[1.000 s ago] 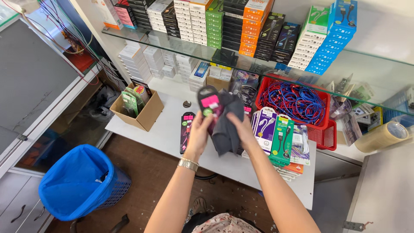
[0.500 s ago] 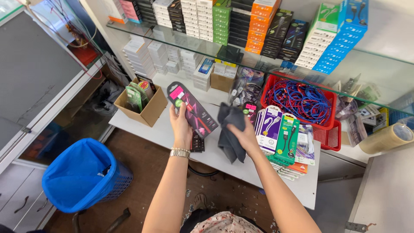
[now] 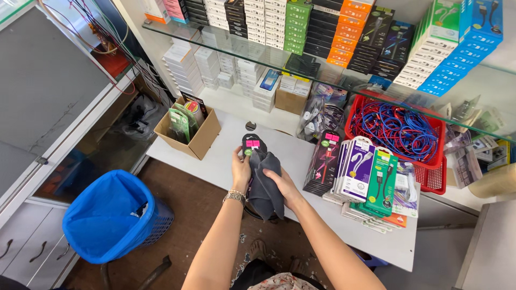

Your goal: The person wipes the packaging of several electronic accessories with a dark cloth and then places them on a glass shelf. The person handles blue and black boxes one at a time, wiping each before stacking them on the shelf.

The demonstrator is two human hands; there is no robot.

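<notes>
1. At the centre of the frame the left hand [image 3: 241, 171] holds a slim black packet [image 3: 251, 146] with pink labels, its grip pinching the packet's lower edge.
2. The right hand [image 3: 282, 186] has its grip closed on a dark grey cloth [image 3: 264, 185], which is pressed against the packet's lower part and hangs down over the front edge of the white surface [image 3: 226, 156].
3. A metal bracelet [image 3: 234, 197] sits on the left wrist.
4. Just right of the hands, a black packet stands against a stack of boxed cables [image 3: 365, 177] in white, purple and green.
5. In the upper right a red basket [image 3: 432, 177] holds a tangle of blue and red cables.
6. Left of centre an open cardboard box [image 3: 201, 140] holds packets standing upright.
7. A blue bin [image 3: 110, 217] stands on the floor at lower left.
8. A glass shelf [image 3: 226, 45] across the top carries rows of small boxes.
</notes>
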